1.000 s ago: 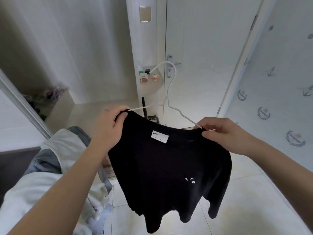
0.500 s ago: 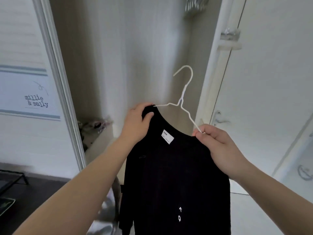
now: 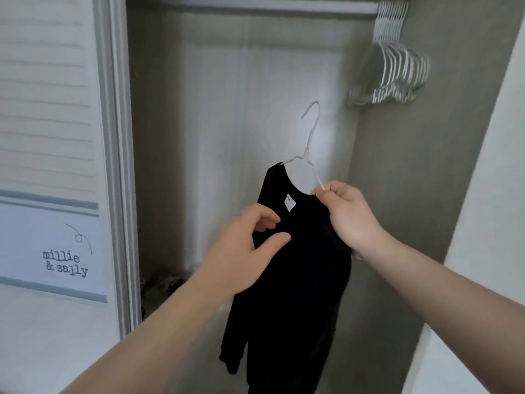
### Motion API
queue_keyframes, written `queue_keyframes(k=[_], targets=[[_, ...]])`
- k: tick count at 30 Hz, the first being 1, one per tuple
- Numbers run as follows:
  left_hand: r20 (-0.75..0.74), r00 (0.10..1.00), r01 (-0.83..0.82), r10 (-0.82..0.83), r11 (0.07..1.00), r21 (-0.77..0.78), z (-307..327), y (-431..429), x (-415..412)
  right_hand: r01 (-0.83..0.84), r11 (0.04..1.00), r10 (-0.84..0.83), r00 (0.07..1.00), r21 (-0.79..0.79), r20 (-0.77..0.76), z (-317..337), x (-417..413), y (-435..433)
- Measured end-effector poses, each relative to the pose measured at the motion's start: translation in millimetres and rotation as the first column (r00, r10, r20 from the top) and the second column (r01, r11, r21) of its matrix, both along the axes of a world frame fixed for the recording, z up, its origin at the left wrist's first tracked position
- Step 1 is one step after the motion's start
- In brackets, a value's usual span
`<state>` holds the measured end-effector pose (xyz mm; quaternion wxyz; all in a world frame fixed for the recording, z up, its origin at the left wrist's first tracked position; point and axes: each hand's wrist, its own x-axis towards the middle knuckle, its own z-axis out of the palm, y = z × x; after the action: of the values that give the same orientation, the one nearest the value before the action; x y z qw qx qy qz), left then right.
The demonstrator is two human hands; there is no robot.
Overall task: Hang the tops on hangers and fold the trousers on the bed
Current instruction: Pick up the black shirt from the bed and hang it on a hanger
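Black cloth hangs from a white wire hanger [image 3: 308, 155] in front of the open wardrobe [image 3: 227, 81]. The black top [image 3: 298, 280] is on it, neck label [image 3: 289, 202] showing, its body dropping straight down below our hands. Both hands are closed on the load. Our right hand [image 3: 349, 220] pinches the hanger's right arm just where the wire runs into the top's shoulder. Our left hand [image 3: 244, 251] nips a fold of the cloth below the left shoulder. The hook [image 3: 312, 109] stands free above both hands and well below the rail [image 3: 255, 8], where a bunch of empty hangers [image 3: 397, 69] crowds the right end.

We judge the step to be getting this top onto the rail. To do it well we would first settle the left shoulder squarely over the wire. Then we would carry the weight with the right hand, raise the hook over the rail left of the bunch, and let go of the cloth only once it sits.
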<state>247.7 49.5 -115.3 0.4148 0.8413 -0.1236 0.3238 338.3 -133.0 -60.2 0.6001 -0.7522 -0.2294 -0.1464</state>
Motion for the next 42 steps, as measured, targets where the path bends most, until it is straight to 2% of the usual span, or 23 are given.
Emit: queue_keyframes(k=[4, 9, 11, 14, 18, 20, 23, 26, 32, 38, 42], targets=[[-0.043, 0.999, 0.001, 0.003, 0.995, 0.102, 22.4, 10.9, 22.3, 0.045, 0.999, -0.045, 0.998, -0.013, 0.044, 48.1, 50.0, 41.3], [-0.034, 0.989, -0.132, 0.146, 0.956, 0.262, 52.7, 8.1, 64.3, 0.0, 1.0, -0.001, 0.997, 0.014, 0.078, 113.4, 108.4, 83.7], [-0.012, 0.974, -0.206, 0.224, 0.915, 0.346, 66.9, 0.0, 85.6, -0.027, 0.999, 0.024, 0.994, 0.023, 0.104, 141.1, 132.9, 95.9], [0.106, 0.926, -0.367, 0.362, 0.797, 0.48, 93.4, -3.7, 124.6, 0.009, 1.0, -0.011, 0.987, 0.014, 0.159, 181.1, 169.9, 110.4], [0.147, 0.863, -0.491, 0.483, 0.737, 0.464, 134.6, 10.3, 175.2, -0.027, 0.996, 0.014, 0.988, 0.083, 0.155, 235.3, 216.2, 122.5], [0.178, 0.839, -0.533, 0.513, 0.712, 0.458, 153.8, 21.4, 192.0, -0.031, 0.998, 0.019, 0.98, 0.057, 0.197, 258.1, 233.7, 127.8], [0.238, 0.783, -0.607, 0.574, 0.623, 0.494, 178.3, 39.0, 206.9, -0.082, 0.991, 0.059, 0.978, 0.11, 0.201, 281.7, 251.1, 135.4], [0.287, 0.737, -0.655, 0.612, 0.543, 0.525, 195.8, 51.5, 215.3, -0.088, 0.993, 0.068, 0.967, 0.073, 0.245, 299.7, 264.2, 143.6], [0.361, 0.691, -0.709, 0.626, 0.491, 0.506, 215.3, 70.7, 222.4, -0.191, 0.958, 0.166, 0.977, 0.212, 0.132, 312.3, 277.8, 155.2], [0.382, 0.674, -0.713, 0.632, 0.421, 0.56, 203.4, 85.8, 223.5, -0.201, 0.973, 0.189, 0.975, 0.111, 0.115, 295.2, 275.9, 165.3], [0.391, 0.655, -0.723, 0.647, 0.383, 0.575, 201.1, 97.4, 213.7, -0.135, 0.982, 0.154, 0.977, -0.128, 0.146, 286.7, 248.7, 162.2]])
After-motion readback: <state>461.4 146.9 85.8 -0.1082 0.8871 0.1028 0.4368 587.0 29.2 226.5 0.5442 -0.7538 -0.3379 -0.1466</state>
